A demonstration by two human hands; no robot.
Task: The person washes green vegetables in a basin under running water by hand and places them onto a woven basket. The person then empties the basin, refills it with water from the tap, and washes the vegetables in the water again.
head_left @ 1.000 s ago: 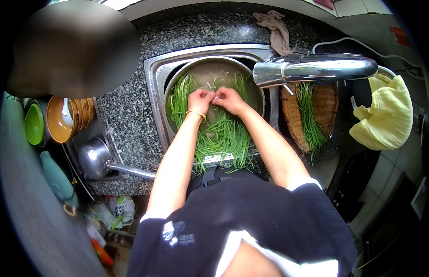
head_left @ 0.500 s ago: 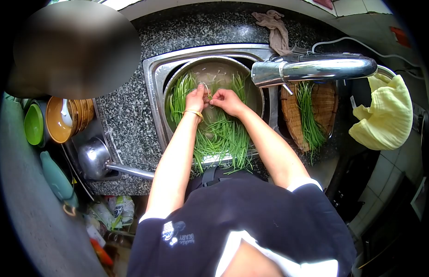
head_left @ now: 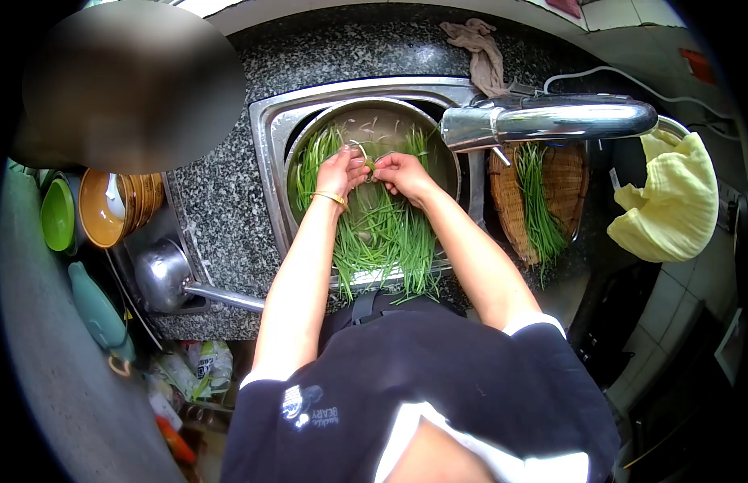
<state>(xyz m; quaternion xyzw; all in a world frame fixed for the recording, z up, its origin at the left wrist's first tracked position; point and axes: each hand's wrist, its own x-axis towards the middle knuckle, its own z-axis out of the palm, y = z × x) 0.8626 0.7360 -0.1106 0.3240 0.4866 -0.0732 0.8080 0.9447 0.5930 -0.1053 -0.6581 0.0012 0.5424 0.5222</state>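
Long green chives (head_left: 382, 237) lie in water in a round metal basin (head_left: 449, 173), some hanging over its near edge. Above the water my left hand (head_left: 337, 174) is closed, its fingers pinching a few chive stalks by their pale ends. My right hand (head_left: 403, 175) faces it from the right, thumb and fingertips pinched on the same stalks. The two hands nearly touch. Small pale bits float at the far side of the basin. The basin sits inside a steel sink (head_left: 269, 109).
A chrome faucet (head_left: 567, 119) reaches over the sink's right side. Beyond it, a woven basket (head_left: 568, 189) holds more chives. At left are a metal ladle (head_left: 163, 275), brown bowls (head_left: 98, 219) and a green bowl (head_left: 58, 216). A yellow cloth (head_left: 671, 201) hangs at right.
Both hands have shifted slightly; the right has moved a little to the right and its fingers have turned lower. Both stay pinched on the chive stalks.
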